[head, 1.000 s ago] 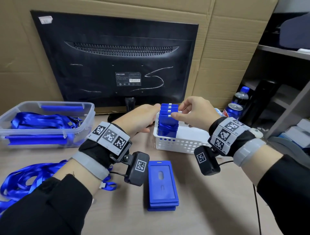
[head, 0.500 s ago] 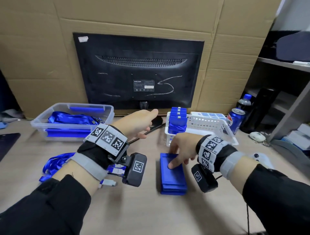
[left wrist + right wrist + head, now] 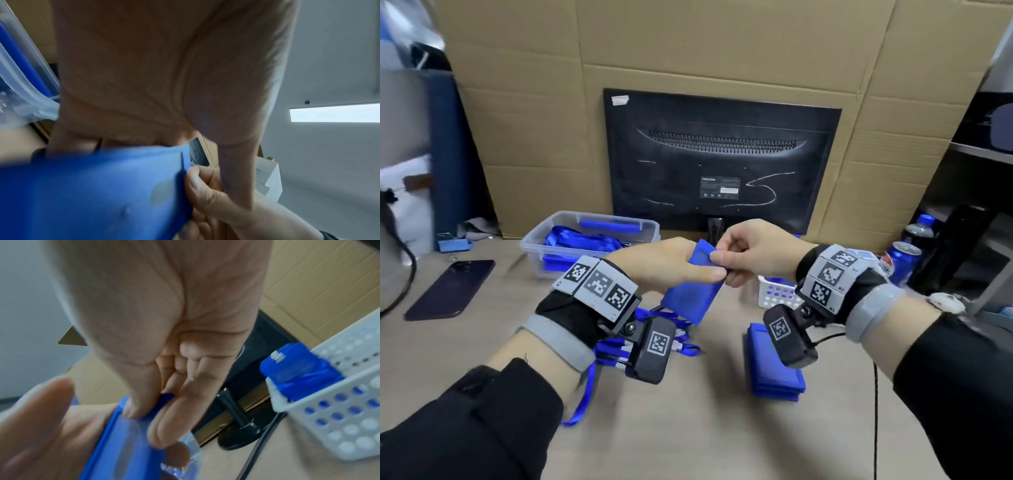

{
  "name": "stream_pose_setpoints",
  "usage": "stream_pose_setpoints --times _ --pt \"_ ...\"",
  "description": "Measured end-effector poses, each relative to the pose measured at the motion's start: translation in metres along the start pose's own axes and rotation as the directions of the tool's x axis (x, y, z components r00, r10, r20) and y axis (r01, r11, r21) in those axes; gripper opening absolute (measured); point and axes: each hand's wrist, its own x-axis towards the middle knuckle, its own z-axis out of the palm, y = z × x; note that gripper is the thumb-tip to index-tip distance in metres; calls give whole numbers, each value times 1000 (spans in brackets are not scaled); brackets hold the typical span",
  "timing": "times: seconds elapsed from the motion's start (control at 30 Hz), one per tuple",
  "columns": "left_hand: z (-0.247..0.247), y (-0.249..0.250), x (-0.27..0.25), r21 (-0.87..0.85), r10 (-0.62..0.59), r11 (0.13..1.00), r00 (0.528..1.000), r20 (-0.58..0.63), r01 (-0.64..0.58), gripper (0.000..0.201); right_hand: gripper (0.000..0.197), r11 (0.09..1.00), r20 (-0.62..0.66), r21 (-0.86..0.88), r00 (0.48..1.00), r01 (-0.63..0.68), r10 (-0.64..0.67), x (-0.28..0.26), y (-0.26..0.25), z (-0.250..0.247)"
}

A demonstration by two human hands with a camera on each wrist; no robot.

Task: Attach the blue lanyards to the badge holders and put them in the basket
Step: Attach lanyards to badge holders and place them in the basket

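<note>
Above the table's middle, both hands hold one blue badge holder, tilted. My left hand grips it from the left, thumb on top. My right hand pinches its upper right corner between thumb and fingers. A stack of blue badge holders lies on the table under my right wrist. Loose blue lanyards lie beneath my left wrist. The white basket, partly hidden behind my right hand, holds upright badge holders with lanyards on them.
A clear plastic box with blue lanyards stands at the back left. A dark phone lies further left. A black monitor stands against cardboard behind. A can and a bottle stand at the right.
My right hand took a badge holder from the stack and lifted it. My left hand closed on it from the left. The head view pulled back and up.
</note>
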Motion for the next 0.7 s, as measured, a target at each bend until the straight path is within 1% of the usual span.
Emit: stream_pose_setpoints --times 0.07,0.1,0.13,0.17,0.23,0.27,0.3,0.33,0.4,0.5,0.6,0.63,0.67,0.7 --pt "-18 -17 -10 79 -31 996 983 -180 46 34 12 995 -3 100 1000 -15 15 12 -4 20" --pt "-26 -26 -15 94 -48 993 965 -257 75 25 16 994 24 103 999 -48 46 18 -3 30" --pt "-34 -35 -21 67 -70 993 947 -314 96 21 20 995 79 42 993 -90 86 23 -4 40" --pt "-40 -41 -26 16 -90 995 932 -352 103 21 22 988 153 -91 979 -125 138 28 -4 49" --pt "-51 -54 -35 -52 -121 993 907 -404 109 24 18 925 308 -352 916 -140 256 35 -5 64" --pt "-55 -58 -39 -67 -133 991 899 -417 116 24 15 896 359 -425 884 -130 299 38 -6 71" --pt "-57 -61 -43 -83 -143 989 896 -421 119 23 14 876 387 -469 864 -117 323 42 -7 78" --pt "-59 -63 -46 -101 -149 988 893 -424 117 22 15 863 391 -493 858 -111 334 46 -6 85" --pt "-62 -66 -51 -128 -164 984 892 -422 120 19 21 838 357 -532 867 -118 348 51 -7 100" --pt "-61 -68 -59 -208 -183 973 890 -417 103 10 27 772 312 -628 875 -102 370 54 -7 116" --pt "-57 -63 -63 -332 -167 943 887 -430 16 10 26 713 300 -699 883 -54 362 57 -8 121" --pt "-55 -60 -64 -393 -165 919 889 -428 -19 15 24 702 306 -711 884 -35 354 58 -9 121" --pt "-54 -58 -65 -446 -167 894 891 -423 -45 25 21 705 320 -709 882 -19 345 58 -11 119" --pt "-54 -56 -64 -473 -165 879 893 -419 -60 37 19 726 339 -688 879 -11 335 58 -13 116"
